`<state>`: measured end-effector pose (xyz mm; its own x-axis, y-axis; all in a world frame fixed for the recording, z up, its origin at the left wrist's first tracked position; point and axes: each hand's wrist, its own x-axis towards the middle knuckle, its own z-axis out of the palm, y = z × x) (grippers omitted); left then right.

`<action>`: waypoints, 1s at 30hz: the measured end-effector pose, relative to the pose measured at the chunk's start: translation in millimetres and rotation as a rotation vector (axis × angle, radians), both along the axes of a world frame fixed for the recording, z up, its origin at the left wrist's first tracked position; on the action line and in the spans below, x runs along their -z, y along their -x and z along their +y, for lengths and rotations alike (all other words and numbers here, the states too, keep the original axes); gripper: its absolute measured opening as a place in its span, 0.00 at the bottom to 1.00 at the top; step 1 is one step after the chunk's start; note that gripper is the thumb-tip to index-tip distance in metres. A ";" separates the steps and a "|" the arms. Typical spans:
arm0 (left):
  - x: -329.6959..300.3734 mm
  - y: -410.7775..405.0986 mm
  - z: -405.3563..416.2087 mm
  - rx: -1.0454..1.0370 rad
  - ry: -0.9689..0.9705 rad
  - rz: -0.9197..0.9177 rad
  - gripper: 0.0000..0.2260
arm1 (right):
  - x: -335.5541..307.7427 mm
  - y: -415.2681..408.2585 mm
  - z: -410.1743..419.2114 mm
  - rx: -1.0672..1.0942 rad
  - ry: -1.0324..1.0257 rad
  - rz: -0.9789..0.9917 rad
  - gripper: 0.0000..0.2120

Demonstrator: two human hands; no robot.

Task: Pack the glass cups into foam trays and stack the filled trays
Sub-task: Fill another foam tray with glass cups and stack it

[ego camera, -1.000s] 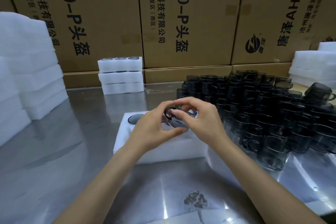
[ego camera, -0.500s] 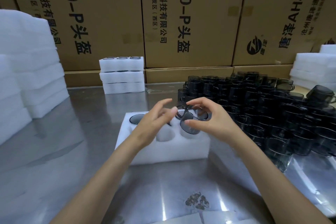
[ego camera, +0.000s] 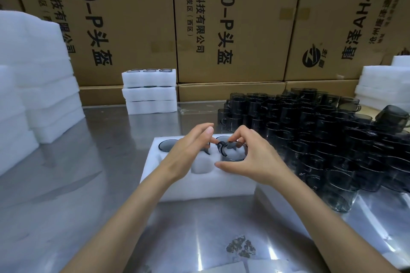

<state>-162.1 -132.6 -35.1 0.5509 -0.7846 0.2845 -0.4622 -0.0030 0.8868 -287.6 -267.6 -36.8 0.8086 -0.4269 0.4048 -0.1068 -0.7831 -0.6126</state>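
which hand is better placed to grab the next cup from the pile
Right, probably. The right hand is beside the pile of loose cups, though it is pinching the cup going into the foam tray. The left hand is farther from the pile.

Foam tray [ego camera: 199,186] centre on table [ego camera: 88,184]; loose cups [ego camera: 321,139] right; filled-tray stack [ego camera: 150,92] behind (against cartons [ego camera: 233,17]).

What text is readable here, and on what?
"4.0-P头盔": left cardboard box.
"H4.0-P头盔" and "通信科技有限公司", small "(西区)": middle cardboard box.
"AH4" plus a round logo, printed the opposite way round: right cardboard box; other characters blurred.
Foam trays, glass cups: none.
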 end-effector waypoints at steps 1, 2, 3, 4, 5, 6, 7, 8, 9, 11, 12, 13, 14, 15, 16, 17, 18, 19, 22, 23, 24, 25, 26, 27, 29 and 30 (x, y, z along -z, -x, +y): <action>0.3 0.0 0.4 0.001 -0.013 -0.012 0.21 | 0.6 -0.7 0.8 0.013 0.009 0.006 0.22; 0.7 -0.1 1.0 0.003 -0.027 -0.025 0.20 | 1.0 -1.1 1.4 0.020 0.014 0.010 0.22; 1.1 -0.3 1.7 0.006 -0.039 -0.038 0.20 | 1.2 -1.1 2.0 0.023 0.016 0.011 0.23; 1.5 -0.2 2.2 0.007 -0.045 -0.050 0.21 | 1.4 -0.9 2.1 0.023 0.016 0.012 0.23; 1.8 0.0 2.8 0.005 -0.048 -0.061 0.22 | 1.7 -0.3 2.0 0.020 0.019 0.014 0.23; 1.8 0.4 3.4 -0.003 -0.050 -0.076 0.23 | 1.7 0.1 1.9 0.016 0.026 0.016 0.24; 1.6 0.9 4.6 -0.020 -0.054 -0.103 0.24 | 1.5 1.1 1.7 0.014 0.035 0.016 0.25; 1.3 1.7 6.5 -0.044 -0.058 -0.150 0.25 | 1.2 2.4 1.2 0.015 0.037 0.008 0.26; 1.2 3.3 10.0 -0.069 -0.059 -0.214 0.25 | 0.7 4.1 0.4 0.017 0.030 -0.012 0.28; 3.0 9.8 19.2 -0.096 -0.058 -0.388 0.25 | 0.0 9.9 -2.5 0.005 0.013 -0.061 0.30; 5.6 13.2 24.2 -0.098 -0.063 -0.499 0.26 | 0.3 13.1 -3.3 -0.014 0.016 -0.067 0.30; 9.5 16.1 29.1 -0.096 -0.071 -0.609 0.26 | 1.4 16.2 -3.1 -0.039 0.031 -0.054 0.29; 13.5 18.7 33.2 -0.093 -0.076 -0.705 0.26 | 3.4 18.2 -2.3 -0.061 0.057 -0.028 0.28; 17.0 20.7 36.1 -0.088 -0.077 -0.783 0.25 | 5.7 19.5 -1.2 -0.077 0.089 0.006 0.26; 19.8 22.4 37.8 -0.082 -0.074 -0.845 0.24 | 8.3 19.9 -0.3 -0.089 0.124 0.041 0.24; 21.7 23.8 38.6 -0.077 -0.071 -0.894 0.24 | 10.5 19.9 0.4 -0.097 0.156 0.070 0.23; 22.8 24.9 38.8 -0.074 -0.074 -0.933 0.23 | 12.0 19.4 1.1 -0.101 0.181 0.093 0.22; 23.3 25.4 38.8 -0.070 -0.087 -0.961 0.23 | 12.5 19.0 1.5 -0.094 0.196 0.113 0.22; 23.2 25.4 38.5 -0.073 -0.148 -1.009 0.22 | 13.1 18.4 1.6 -0.058 0.230 0.184 0.22; 23.8 25.8 38.5 -0.083 -0.157 -1.020 0.22 | 13.9 18.3 1.8 -0.056 0.249 0.215 0.22; 24.0 26.5 38.1 -0.094 -0.157 -1.017 0.22 | 14.8 17.8 2.2 -0.057 0.271 0.246 0.22; 23.9 27.4 37.4 -0.103 -0.155 -1.000 0.23 | 15.5 17.2 2.9 -0.058 0.292 0.272 0.22; 23.7 28.2 36.4 -0.108 -0.158 -0.983 0.23 | 15.8 16.5 3.5 -0.057 0.307 0.293 0.22; 24.3 28.4 35.3 -0.109 -0.174 -0.991 0.24 | 15.8 16.1 3.8 -0.053 0.316 0.310 0.22; 26.3 27.9 33.8 -0.098 -0.229 -1.060 0.24 | 15.8 15.9 4.0 -0.045 0.324 0.337 0.22; 26.4 27.5 33.4 -0.090 -0.253 -1.064 0.24 | 16.0 15.9 3.8 -0.044 0.327 0.343 0.22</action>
